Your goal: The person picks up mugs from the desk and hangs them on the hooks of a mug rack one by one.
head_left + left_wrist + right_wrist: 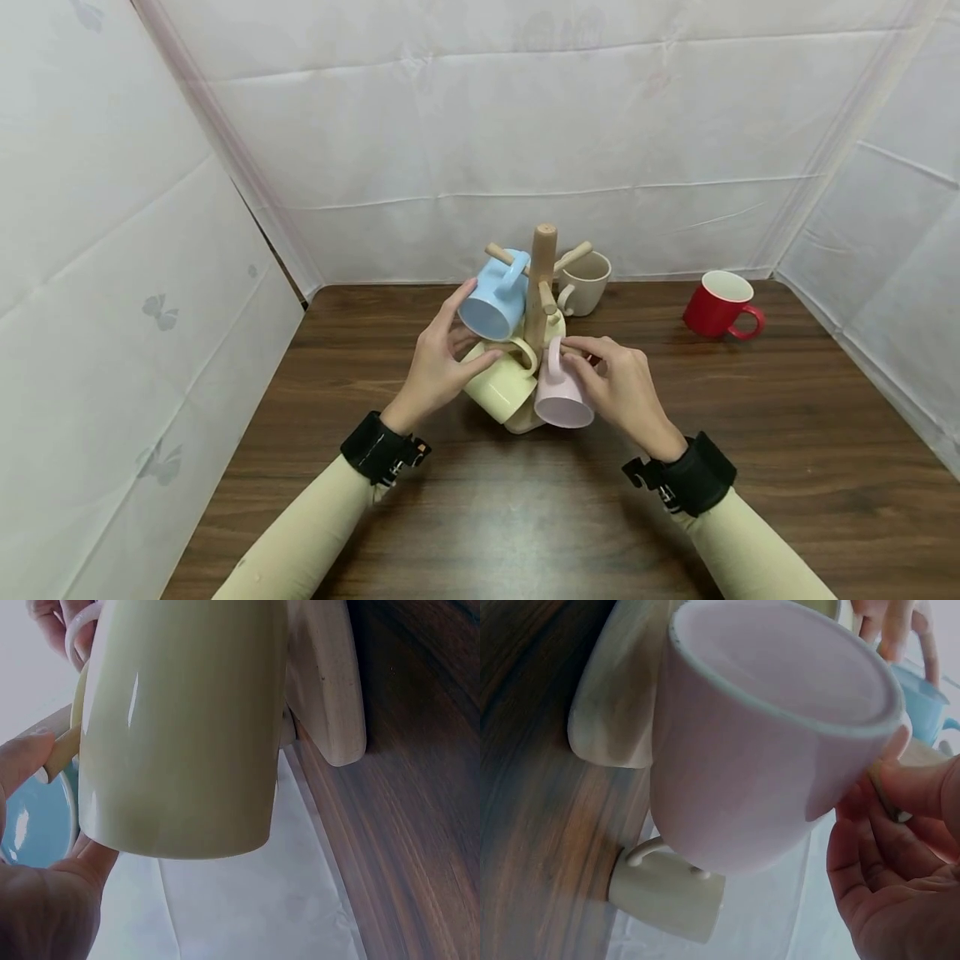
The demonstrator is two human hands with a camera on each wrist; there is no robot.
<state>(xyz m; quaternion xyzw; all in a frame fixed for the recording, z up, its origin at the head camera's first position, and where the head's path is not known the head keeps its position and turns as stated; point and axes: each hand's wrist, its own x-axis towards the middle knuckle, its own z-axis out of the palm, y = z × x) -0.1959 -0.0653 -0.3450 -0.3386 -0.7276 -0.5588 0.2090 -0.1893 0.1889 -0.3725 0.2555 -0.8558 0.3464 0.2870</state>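
A wooden mug rack (544, 250) stands mid-table with a blue mug (504, 292), a yellow mug (495, 392) and a pink mug (564, 396) on it, all tilted. My left hand (442, 350) is at the rack's left side. Its index finger lies along the blue mug, and its thumb reaches the tip of a peg (58, 756) beside the yellow mug. On the other side, my right hand (622, 383) pinches at the pink mug's handle, fingertips right where the peg passes through it. The peg's end (901, 816) shows between thumb and fingers in the right wrist view.
Behind the rack at the right stands a beige mug (587, 283). A red mug (716, 304) with a white inside stands farther right on the dark wooden table (480, 517). White cloth walls (465, 125) enclose the back and sides.
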